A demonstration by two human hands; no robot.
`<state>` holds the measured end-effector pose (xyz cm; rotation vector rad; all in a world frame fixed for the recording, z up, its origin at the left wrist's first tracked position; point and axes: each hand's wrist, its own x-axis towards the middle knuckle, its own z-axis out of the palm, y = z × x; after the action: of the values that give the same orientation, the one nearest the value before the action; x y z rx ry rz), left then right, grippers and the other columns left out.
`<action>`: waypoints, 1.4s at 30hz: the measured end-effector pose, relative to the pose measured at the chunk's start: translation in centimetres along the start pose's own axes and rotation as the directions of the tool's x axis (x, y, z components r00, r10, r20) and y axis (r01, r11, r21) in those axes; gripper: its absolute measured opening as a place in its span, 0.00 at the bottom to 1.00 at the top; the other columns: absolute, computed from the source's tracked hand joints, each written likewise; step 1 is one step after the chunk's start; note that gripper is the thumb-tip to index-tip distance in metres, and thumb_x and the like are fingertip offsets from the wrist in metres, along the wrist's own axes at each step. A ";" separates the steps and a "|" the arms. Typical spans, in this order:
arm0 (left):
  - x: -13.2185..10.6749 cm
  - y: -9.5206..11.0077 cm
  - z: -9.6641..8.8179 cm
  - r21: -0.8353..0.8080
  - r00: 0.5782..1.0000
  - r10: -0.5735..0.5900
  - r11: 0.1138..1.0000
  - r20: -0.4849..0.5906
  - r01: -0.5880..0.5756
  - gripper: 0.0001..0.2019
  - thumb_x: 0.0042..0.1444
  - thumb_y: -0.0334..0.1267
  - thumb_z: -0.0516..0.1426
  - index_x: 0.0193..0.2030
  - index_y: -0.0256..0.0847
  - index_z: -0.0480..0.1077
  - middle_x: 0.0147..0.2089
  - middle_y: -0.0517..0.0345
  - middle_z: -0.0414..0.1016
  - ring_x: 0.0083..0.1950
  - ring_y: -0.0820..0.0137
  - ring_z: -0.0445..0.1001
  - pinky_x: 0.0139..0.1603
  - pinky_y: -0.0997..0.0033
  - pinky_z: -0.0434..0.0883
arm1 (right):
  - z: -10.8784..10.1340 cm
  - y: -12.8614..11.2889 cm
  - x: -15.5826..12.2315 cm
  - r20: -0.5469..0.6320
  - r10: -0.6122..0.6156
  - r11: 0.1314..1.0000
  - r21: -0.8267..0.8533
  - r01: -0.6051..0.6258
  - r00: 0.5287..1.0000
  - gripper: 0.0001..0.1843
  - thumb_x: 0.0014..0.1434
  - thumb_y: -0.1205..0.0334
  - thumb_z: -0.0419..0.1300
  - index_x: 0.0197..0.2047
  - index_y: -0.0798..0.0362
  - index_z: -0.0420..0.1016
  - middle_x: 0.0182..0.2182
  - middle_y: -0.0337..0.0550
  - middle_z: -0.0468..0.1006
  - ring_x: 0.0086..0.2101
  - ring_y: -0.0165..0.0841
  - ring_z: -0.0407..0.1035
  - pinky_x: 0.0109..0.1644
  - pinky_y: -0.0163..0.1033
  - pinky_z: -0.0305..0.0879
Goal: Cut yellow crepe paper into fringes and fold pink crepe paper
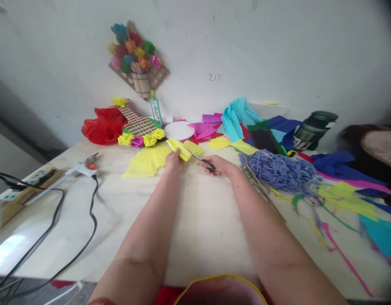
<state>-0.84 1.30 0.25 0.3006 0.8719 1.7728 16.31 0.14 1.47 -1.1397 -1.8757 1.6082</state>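
My left hand (173,161) is closed on a folded piece of yellow tissue paper (180,149), holding it up off the table. My right hand (219,165) grips black-handled scissors (204,162), whose blades reach into the folded yellow paper. A larger yellow tissue sheet (147,162) lies on the pale table (195,220) just left of my left hand. More yellow pieces (218,143) lie behind the scissors.
A tangle of purple yarn (279,170) sits right of my right hand, with coloured paper scraps (350,190) beyond. A glue gun (84,167), black cable (71,228) and power strip (20,188) lie left. Paper flowers (141,139), a white plate (178,130) and red bag (103,125) stand at the wall.
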 end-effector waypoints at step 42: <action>-0.5 0.0 0.1 0.056 1.000 0.004 0.998 0.024 -0.005 0.05 0.52 0.25 0.51 0.31 0.35 0.67 0.28 0.57 0.72 0.26 0.74 0.72 0.38 0.68 0.72 | 0.2 0.6 1.0 -0.048 -0.027 0.998 0.062 0.030 0.998 0.13 0.48 0.56 0.61 0.29 0.58 0.68 0.11 0.29 0.60 0.11 0.20 0.50 0.12 0.28 0.45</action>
<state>-0.54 0.88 0.44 0.3596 0.9061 1.7477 15.74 0.75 0.67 -1.1104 -1.7911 1.5992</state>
